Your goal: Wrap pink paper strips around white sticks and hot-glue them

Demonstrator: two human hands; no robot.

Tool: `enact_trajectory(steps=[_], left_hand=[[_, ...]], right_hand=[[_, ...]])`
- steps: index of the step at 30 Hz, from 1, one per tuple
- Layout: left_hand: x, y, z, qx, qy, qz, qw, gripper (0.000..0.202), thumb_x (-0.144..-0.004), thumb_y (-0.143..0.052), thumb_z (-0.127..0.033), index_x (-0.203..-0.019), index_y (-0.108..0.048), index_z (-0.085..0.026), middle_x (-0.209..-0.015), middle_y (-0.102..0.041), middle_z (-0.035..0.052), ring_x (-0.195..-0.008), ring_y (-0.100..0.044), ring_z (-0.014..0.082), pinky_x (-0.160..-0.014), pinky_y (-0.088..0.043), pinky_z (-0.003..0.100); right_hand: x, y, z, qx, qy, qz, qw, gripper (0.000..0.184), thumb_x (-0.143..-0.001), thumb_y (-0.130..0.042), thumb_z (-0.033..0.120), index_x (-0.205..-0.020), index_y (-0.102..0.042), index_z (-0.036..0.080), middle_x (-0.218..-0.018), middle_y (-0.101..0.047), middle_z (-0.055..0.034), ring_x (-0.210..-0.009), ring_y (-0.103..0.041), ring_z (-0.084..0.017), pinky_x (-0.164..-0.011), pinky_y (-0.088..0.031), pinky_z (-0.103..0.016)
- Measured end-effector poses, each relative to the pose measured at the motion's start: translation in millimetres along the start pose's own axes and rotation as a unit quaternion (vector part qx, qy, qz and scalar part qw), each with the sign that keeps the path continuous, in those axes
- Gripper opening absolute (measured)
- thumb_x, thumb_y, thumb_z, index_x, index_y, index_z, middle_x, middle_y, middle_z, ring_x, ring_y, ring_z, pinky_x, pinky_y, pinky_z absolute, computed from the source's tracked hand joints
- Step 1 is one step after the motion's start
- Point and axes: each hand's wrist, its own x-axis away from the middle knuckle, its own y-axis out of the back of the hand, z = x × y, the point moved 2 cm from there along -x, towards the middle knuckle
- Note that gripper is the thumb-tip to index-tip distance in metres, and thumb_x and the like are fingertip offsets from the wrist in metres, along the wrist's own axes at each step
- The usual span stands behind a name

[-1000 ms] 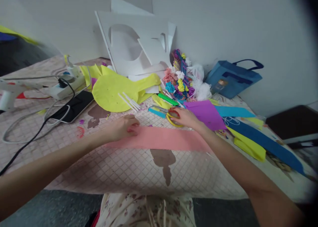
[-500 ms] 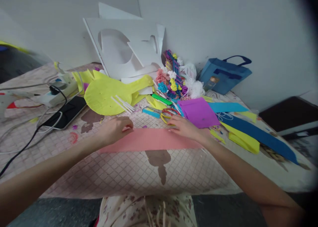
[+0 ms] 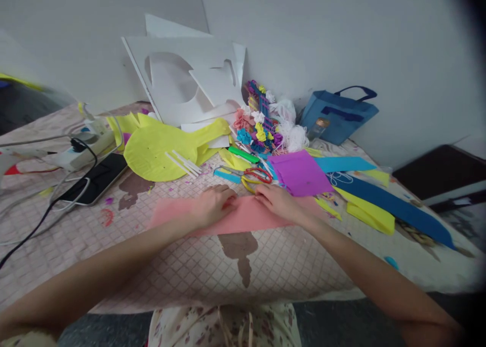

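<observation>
A long strip of pink crepe paper (image 3: 245, 218) lies flat on the table before me, its far edge under my fingers. My left hand (image 3: 214, 204) rests over its middle, fingers curled and pinched at that far edge. A short way to the right, my right hand (image 3: 278, 201) has its fingertips closed on the same edge. Scissors with red and yellow handles (image 3: 250, 177) lie just beyond my right fingertips. Beside them is a folded purple crepe paper piece (image 3: 301, 172), close to my right hand.
A yellow paper-covered guitar-like shape (image 3: 159, 152) with white sticks lies behind. Left are a phone (image 3: 94, 180), a power strip (image 3: 87, 147) and cables. Paper flowers (image 3: 258, 129), a green cutter (image 3: 243, 155), a blue bag (image 3: 337, 114) and blue strips (image 3: 395, 205) sit right. Cut white boards (image 3: 170, 84) lean on the wall.
My left hand has slid right along the pink crepe paper, toward my right hand, uncovering the strip's left end. My right hand stays near the same spot on the far edge.
</observation>
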Motion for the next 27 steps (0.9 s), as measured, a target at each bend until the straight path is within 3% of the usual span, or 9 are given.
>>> enact_trajectory(steps=[5, 9, 13, 16, 18, 20, 23, 27], left_hand=[[-6, -0.2, 1, 0.0, 0.021, -0.014, 1.0, 0.014, -0.078, -0.05, -0.015, -0.086, -0.062, -0.018, -0.089, -0.066, 0.0048, -0.078, -0.061, 0.0177, -0.066, -0.047, 0.027], [-5, 3.3, 4, -0.007, 0.016, -0.02, 1.0, 0.018, -0.08, -0.047, -0.013, -0.084, -0.064, -0.019, -0.088, -0.068, 0.0039, -0.08, -0.062, 0.0174, -0.069, -0.047, 0.027], [0, 9.3, 1, -0.025, 0.006, -0.038, 0.999, 0.018, -0.087, -0.045, -0.018, -0.087, -0.063, -0.017, -0.089, -0.067, 0.0063, -0.082, -0.061, 0.0187, -0.072, -0.046, 0.029], [13, 12.2, -8, -0.066, -0.075, -0.056, 0.993, 0.022, -0.094, -0.039, -0.024, -0.091, -0.06, -0.016, -0.089, -0.066, 0.0086, -0.082, -0.061, 0.0197, -0.073, -0.045, 0.031], [25, 10.4, -18, -0.077, -0.158, -0.018, 0.984, 0.023, -0.095, -0.035, -0.019, -0.094, -0.058, -0.016, -0.087, -0.066, 0.0086, -0.08, -0.061, 0.019, -0.07, -0.045, 0.03], [38, 8.2, -27, -0.058, -0.191, 0.04, 0.979, 0.023, -0.094, -0.035, -0.018, -0.091, -0.058, -0.016, -0.081, -0.065, 0.0068, -0.072, -0.061, 0.018, -0.065, -0.044, 0.029], [49, 9.5, -36, 0.027, -0.122, 0.103, 0.987, 0.02, -0.094, -0.039, -0.024, -0.09, -0.057, -0.017, -0.079, -0.066, 0.0037, -0.065, -0.06, 0.0152, -0.057, -0.041, 0.026], [49, 18.4, -42, 0.15, -0.027, 0.146, 0.978, 0.012, -0.09, -0.046, -0.024, -0.086, -0.057, -0.019, -0.074, -0.065, -0.0009, -0.06, -0.057, 0.0111, -0.053, -0.037, 0.021]], right_hand=[[6, 6, -4, -0.007, -0.047, 0.011, 0.999, 0.013, -0.092, -0.044, 0.021, -0.097, -0.057, 0.02, -0.082, -0.064, -0.0018, -0.075, -0.058, -0.016, -0.062, -0.036, -0.025], [6, 6, -6, 0.0, -0.042, -0.004, 0.999, 0.016, -0.092, -0.042, 0.02, -0.097, -0.057, 0.021, -0.09, -0.066, -0.0023, -0.081, -0.06, -0.017, -0.066, -0.037, -0.025], [3, 7, -7, -0.02, -0.071, 0.013, 0.997, 0.019, -0.094, -0.038, 0.024, -0.099, -0.056, 0.02, -0.084, -0.065, -0.0022, -0.076, -0.059, -0.017, -0.065, -0.038, -0.026], [-2, 12, -11, -0.078, -0.065, 0.052, 0.994, 0.024, -0.095, -0.037, 0.029, -0.094, -0.058, 0.019, -0.083, -0.065, -0.0031, -0.076, -0.059, -0.017, -0.065, -0.038, -0.026], [-7, 17, -13, -0.123, -0.055, 0.081, 0.988, 0.029, -0.095, -0.036, 0.031, -0.091, -0.06, 0.017, -0.085, -0.066, -0.0045, -0.078, -0.059, -0.017, -0.067, -0.038, -0.026], [-13, 20, -16, -0.148, -0.048, 0.108, 0.982, 0.032, -0.095, -0.035, 0.031, -0.088, -0.061, 0.015, -0.085, -0.066, -0.0053, -0.077, -0.058, -0.017, -0.066, -0.038, -0.025], [-22, 18, -15, -0.157, -0.033, 0.15, 0.975, 0.033, -0.093, -0.039, 0.035, -0.081, -0.062, 0.014, -0.072, -0.061, -0.002, -0.065, -0.053, -0.014, -0.059, -0.034, -0.023], [-26, 17, -7, -0.168, 0.003, 0.193, 0.967, 0.023, -0.083, -0.056, 0.036, -0.076, -0.06, 0.014, -0.064, -0.054, 0.0028, -0.059, -0.046, -0.011, -0.055, -0.031, -0.021]])
